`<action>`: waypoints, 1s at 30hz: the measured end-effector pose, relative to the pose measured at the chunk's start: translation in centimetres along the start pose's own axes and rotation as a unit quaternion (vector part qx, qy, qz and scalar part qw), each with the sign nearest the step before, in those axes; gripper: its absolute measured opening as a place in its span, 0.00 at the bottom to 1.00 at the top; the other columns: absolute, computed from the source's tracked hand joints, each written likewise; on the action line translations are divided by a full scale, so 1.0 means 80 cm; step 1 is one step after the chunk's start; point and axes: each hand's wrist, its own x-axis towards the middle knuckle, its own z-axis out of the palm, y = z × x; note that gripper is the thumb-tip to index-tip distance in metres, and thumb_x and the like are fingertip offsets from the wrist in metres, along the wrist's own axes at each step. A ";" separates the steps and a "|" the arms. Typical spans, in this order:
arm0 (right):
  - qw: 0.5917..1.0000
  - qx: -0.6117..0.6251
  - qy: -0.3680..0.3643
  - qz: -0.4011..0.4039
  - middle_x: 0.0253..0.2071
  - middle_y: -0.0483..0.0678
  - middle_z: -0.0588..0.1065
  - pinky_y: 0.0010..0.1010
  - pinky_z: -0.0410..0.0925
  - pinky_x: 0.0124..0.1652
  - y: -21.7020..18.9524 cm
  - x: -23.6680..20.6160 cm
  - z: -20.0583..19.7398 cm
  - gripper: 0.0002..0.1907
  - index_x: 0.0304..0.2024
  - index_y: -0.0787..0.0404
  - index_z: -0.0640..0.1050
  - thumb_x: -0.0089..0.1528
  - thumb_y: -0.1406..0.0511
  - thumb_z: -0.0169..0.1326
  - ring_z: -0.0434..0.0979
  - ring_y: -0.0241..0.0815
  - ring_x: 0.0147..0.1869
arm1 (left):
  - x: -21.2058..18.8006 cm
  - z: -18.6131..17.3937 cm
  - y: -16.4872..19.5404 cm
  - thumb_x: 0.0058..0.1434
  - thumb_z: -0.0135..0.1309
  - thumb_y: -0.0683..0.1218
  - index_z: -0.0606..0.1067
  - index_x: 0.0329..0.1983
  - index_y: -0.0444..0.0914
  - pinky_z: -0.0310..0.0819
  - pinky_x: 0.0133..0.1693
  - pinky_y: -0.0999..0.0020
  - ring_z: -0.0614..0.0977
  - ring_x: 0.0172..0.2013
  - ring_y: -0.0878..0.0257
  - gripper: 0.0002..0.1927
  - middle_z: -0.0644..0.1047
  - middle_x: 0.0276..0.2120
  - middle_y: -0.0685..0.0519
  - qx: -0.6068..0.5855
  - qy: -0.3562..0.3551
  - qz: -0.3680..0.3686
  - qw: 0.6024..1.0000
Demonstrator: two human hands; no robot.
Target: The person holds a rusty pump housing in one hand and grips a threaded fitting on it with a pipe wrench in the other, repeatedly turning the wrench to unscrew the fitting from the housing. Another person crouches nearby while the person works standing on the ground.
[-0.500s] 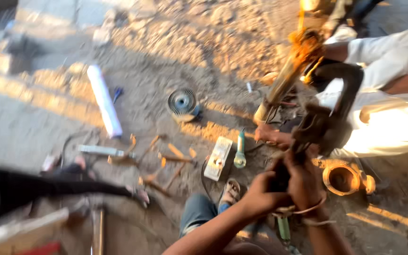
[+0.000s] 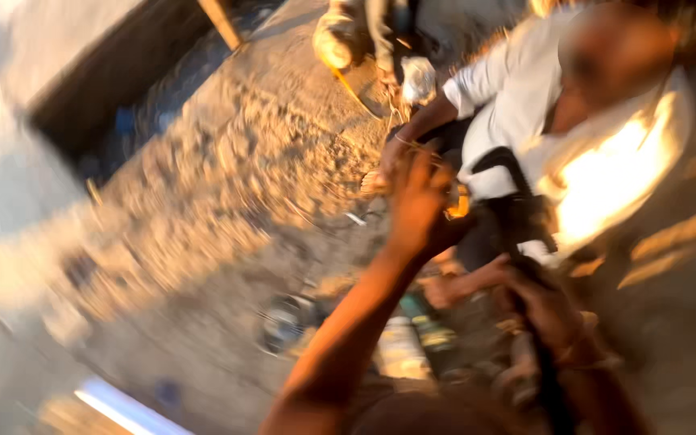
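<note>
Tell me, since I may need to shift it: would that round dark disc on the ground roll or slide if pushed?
The round dark disc seems to lie flat on the gritty dirt ground, so it would probably drag, not roll. It looks like metal, likely heavy for its size; blur hides detail.

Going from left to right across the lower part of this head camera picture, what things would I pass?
White tube at the bottom left → round dark disc on the sandy ground → the person's raised left hand → their right hand gripping a dark handle. The picture is badly blurred, so finer detail is unclear.
</note>
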 end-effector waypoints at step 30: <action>0.910 0.305 0.213 0.185 0.20 0.43 0.65 0.28 0.55 0.19 -0.023 -0.030 0.185 0.11 0.46 0.66 0.72 0.65 0.65 0.53 0.59 0.33 0.19 | 0.223 0.025 -0.175 0.64 0.58 0.47 0.73 0.67 0.38 0.69 0.63 0.55 0.72 0.65 0.44 0.27 0.69 0.67 0.41 -0.159 -0.627 0.140 0.750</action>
